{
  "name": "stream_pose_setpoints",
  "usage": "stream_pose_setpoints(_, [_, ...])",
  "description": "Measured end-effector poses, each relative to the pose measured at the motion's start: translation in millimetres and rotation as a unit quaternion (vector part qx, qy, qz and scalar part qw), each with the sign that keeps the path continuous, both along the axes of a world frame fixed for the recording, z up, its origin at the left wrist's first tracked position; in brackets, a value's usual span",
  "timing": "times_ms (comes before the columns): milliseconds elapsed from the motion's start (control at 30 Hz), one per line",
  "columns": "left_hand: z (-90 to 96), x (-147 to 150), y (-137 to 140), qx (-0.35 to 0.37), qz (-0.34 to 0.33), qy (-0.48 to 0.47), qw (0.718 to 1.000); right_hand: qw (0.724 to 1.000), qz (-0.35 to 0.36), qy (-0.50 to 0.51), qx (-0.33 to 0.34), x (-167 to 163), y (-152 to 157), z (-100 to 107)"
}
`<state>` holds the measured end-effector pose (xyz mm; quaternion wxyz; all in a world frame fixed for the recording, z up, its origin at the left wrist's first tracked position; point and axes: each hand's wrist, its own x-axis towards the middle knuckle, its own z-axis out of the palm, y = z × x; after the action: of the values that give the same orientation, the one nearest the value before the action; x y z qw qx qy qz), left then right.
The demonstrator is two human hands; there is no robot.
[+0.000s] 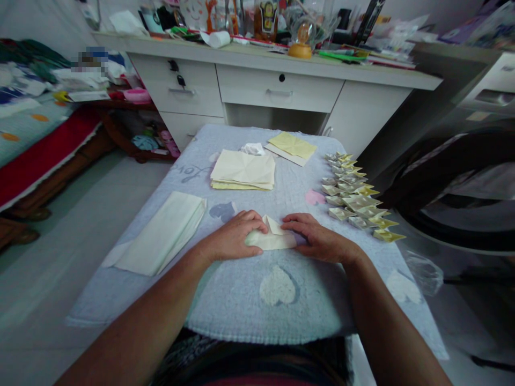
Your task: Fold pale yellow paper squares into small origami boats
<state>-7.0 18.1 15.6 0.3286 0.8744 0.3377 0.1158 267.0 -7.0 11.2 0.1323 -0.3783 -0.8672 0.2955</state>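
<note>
A partly folded piece of cream paper [271,241] lies on the cloth in front of me, with a pointed flap standing up at its top. My left hand [237,236] grips its left end between thumb and fingers. At the other end, my right hand [317,236] is closed on the paper's right edge, thumb below and fingers above. Beyond the hands sits a stack of creased paper sheets [243,169]. Rows of small folded paper boats [354,201] stand to the right. On the left lies a thick pile of long folded paper [167,230].
A grey-blue patterned cloth [225,305] covers the table. Near its far edge are a yellow creased sheet [292,145] and crumpled white paper [253,149]. A white cluttered desk [277,94] stands behind. A front-loading washing machine [470,161] is at right, a bed [44,145] at left.
</note>
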Motion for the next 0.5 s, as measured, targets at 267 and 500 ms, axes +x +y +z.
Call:
stream_pose_setpoints(267, [0.6, 0.1, -0.2, 0.001, 0.001, -0.001, 1.0, 1.0, -0.001, 0.0, 0.005, -0.3, 1.0, 0.5])
stream_pose_setpoints(500, [1.2, 0.7, -0.4, 0.001, 0.002, 0.002, 1.0, 1.0, -0.005, 0.002, 0.011, -0.8, 0.4, -0.3])
